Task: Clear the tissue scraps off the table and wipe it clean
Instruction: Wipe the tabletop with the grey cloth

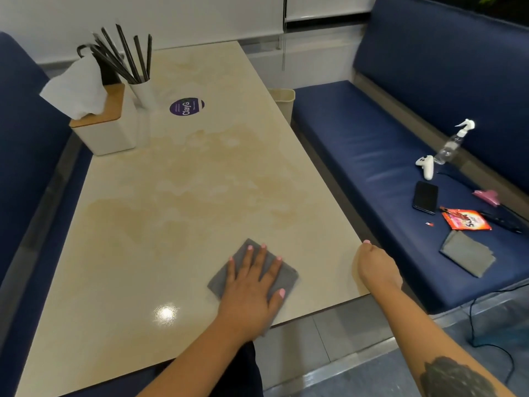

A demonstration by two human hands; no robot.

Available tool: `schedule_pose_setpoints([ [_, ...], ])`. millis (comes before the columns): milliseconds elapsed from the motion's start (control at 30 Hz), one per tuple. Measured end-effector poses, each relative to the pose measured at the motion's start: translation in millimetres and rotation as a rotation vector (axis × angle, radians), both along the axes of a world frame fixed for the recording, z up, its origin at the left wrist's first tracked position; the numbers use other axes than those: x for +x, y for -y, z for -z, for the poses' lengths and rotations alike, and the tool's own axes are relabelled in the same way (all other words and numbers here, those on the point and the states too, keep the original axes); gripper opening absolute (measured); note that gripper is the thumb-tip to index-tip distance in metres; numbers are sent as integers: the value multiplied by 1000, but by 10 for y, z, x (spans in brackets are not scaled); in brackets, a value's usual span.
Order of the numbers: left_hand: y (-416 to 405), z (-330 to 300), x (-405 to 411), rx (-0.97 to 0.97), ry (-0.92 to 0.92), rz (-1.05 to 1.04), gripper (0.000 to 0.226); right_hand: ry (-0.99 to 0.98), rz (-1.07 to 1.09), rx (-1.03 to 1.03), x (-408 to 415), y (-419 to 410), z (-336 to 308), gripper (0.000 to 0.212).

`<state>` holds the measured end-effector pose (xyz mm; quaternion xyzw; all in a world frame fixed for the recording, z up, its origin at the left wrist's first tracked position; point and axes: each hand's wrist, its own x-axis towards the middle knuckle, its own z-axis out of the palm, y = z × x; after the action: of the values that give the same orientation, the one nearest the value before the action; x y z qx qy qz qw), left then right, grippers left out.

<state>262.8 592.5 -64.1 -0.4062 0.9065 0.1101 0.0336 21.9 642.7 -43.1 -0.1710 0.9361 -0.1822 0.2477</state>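
You face one cream counter (177, 196) set between two blue benches, the right bench (357, 156) carrying most of the loose items. Your left hand (252, 285) lies flat with fingers spread and straight, pressing one grey cloth (287, 277) onto the counter near its front edge. Your right hand (375, 265) sits at the counter's near right corner, fingers curled down over the edge; you cannot tell from here whether it grips the edge or holds anything. No tissue scraps show on the counter top.

At the far left of the counter stands one white tissue box (110, 130) with a wooden lid and one tissue (76, 88) pulled up from it. Just beside it stands one white cup (144, 91) holding several black straws (126, 55). One round purple sticker (186, 106) lies flat near the cup.

One beige bin (282, 100) stands between the counter and the right bench. On that bench you have a second grey cloth (468, 256), one spray bottle (453, 143), one black phone (425, 197), one white controller (425, 166), one red packet (465, 220) and one pink scrap (486, 195).
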Motion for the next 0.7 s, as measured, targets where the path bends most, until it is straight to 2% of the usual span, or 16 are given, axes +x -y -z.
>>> schedule_pose_setpoints([
  [133,183,9,-386,-19,-2,57,72,-20,-31,-18,-6,-4,19,55],
  [267,517,6,-262,-22,-16,-46,72,-25,-28,-23,-8,-3,6,55],
  [400,189,52,-32,-26,7,-60,71,-37,-49,-8,-20,-10,44,55],
  [533,-79,51,-371,-85,-28,60,65,-33,-65,-38,-57,-13,110,55],
  [600,46,20,-573,-51,-26,86,72,-35,-71,-49,-70,-13,127,54],
  [700,374,-34,-590,-46,-4,22,79,-45,-82,-53,-79,-18,136,54],
])
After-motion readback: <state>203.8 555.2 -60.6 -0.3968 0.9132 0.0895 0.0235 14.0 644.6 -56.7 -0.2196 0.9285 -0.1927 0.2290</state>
